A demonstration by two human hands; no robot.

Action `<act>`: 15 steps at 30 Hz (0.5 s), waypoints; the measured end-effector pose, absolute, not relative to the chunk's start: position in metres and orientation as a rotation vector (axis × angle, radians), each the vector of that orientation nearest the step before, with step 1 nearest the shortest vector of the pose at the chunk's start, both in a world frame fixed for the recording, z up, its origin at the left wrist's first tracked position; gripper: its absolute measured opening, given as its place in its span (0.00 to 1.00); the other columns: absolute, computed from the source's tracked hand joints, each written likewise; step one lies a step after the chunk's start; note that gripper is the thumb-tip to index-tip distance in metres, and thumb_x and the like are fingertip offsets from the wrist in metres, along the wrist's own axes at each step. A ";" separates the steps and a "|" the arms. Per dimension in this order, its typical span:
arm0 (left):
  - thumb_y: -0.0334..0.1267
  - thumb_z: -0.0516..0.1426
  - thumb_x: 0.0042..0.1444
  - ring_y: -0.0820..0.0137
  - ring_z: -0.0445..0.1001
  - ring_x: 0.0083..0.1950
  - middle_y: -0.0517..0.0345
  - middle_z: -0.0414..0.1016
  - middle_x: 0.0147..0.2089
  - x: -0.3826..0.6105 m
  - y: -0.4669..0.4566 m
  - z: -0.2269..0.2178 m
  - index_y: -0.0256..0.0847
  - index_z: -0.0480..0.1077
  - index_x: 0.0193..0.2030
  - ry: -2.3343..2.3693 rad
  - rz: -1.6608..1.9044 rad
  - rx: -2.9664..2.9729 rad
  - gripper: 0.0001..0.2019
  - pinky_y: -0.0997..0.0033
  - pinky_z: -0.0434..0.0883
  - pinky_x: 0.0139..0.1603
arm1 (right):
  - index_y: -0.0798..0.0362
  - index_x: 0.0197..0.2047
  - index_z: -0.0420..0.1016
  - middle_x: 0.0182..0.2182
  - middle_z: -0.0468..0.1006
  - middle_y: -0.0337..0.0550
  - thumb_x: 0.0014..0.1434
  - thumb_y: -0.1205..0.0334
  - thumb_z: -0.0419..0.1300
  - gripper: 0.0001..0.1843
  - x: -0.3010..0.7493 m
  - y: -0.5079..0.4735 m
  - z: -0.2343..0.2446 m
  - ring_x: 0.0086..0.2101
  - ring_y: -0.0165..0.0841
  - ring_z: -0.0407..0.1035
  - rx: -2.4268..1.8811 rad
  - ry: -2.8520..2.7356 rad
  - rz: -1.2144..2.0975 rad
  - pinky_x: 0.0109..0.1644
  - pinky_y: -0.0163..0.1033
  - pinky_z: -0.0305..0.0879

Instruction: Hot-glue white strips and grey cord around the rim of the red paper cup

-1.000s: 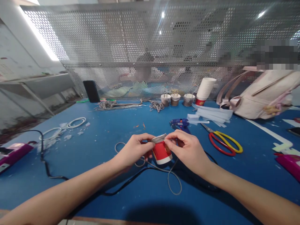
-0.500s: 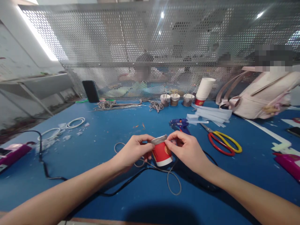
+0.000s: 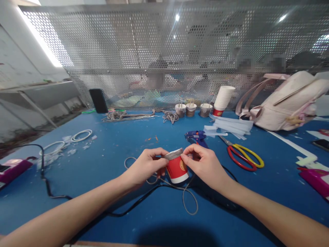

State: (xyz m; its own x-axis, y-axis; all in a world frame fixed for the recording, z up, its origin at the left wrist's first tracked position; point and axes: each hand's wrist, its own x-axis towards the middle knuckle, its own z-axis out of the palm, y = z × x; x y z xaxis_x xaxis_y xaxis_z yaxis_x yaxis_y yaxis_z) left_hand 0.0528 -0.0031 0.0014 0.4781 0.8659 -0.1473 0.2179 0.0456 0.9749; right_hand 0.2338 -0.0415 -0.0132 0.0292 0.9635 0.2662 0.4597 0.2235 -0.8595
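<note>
Between my hands a red paper cup (image 3: 177,170) is tilted, its white edge lower and its upper end wound with grey cord (image 3: 174,154). My left hand (image 3: 151,163) grips the cup's left side, thumb near the wound band. On the right, my right hand (image 3: 202,161) pinches at the band's edge with thumb and forefinger; the cord between those fingertips is mostly hidden. Loose loops of the cord (image 3: 197,204) trail below onto the blue table. Just behind my right hand lies a blue glue gun (image 3: 195,135).
Red-and-yellow-handled scissors (image 3: 245,157) and white strips (image 3: 232,126) lie right. Farther back are stacked paper cups (image 3: 224,97), cord-wrapped cups (image 3: 191,109), cord bundles (image 3: 169,116), a phone (image 3: 98,100) and a pale backpack (image 3: 285,103). A black cable (image 3: 144,198) crosses in front; white rings (image 3: 81,135) lie left.
Both hands keep nearly the same grip on the cup, which has turned very slightly. The whole view has shifted a little.
</note>
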 end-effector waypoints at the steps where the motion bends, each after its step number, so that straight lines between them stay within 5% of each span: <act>1: 0.34 0.55 0.44 0.76 0.64 0.20 0.64 0.66 0.16 0.053 -0.003 0.002 0.36 0.71 0.27 0.997 0.648 1.484 0.05 0.78 0.62 0.20 | 0.53 0.27 0.69 0.22 0.70 0.36 0.52 0.61 0.57 0.06 0.234 -0.042 -0.013 0.24 0.27 0.62 -1.376 -1.578 0.695 0.28 0.32 0.60; 15: 0.38 0.54 0.50 0.75 0.65 0.23 0.63 0.64 0.23 0.048 -0.003 0.001 0.37 0.69 0.25 0.912 0.676 1.557 0.08 0.75 0.63 0.25 | 0.54 0.27 0.70 0.23 0.71 0.38 0.51 0.59 0.56 0.07 0.236 -0.041 -0.011 0.25 0.28 0.63 -1.365 -1.554 0.734 0.28 0.33 0.61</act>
